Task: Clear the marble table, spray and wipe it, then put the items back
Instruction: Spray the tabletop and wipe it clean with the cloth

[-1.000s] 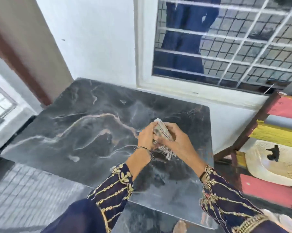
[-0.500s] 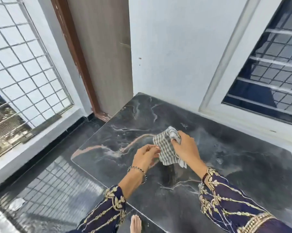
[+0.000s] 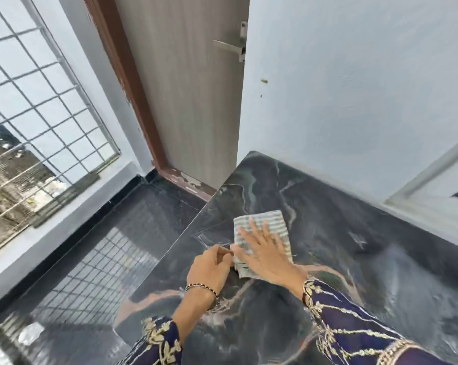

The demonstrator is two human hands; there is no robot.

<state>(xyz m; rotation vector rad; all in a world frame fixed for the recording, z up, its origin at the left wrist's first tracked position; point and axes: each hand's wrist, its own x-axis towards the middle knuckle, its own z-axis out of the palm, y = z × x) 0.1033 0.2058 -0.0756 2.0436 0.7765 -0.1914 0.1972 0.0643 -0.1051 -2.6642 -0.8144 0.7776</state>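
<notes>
A folded grey-and-white checked cloth [image 3: 262, 224] lies flat on the dark marble table [image 3: 354, 259], near its left edge. My right hand [image 3: 264, 251] presses down on the cloth with fingers spread. My left hand [image 3: 210, 266] is curled at the cloth's near left corner and touches its edge. The marble top carries pale and pink veins and no other objects in view.
A white wall [image 3: 354, 101] runs along the table's far side, with a window frame [image 3: 433, 185] at the right. A grey door [image 3: 185, 101] in a brown frame stands at the far left. The dark tiled floor [image 3: 91, 246] and a grilled window [image 3: 38, 114] lie to the left.
The cloth was held up in both hands above the table; now it lies flat on the marble under my right palm. The view has swung left toward the door.
</notes>
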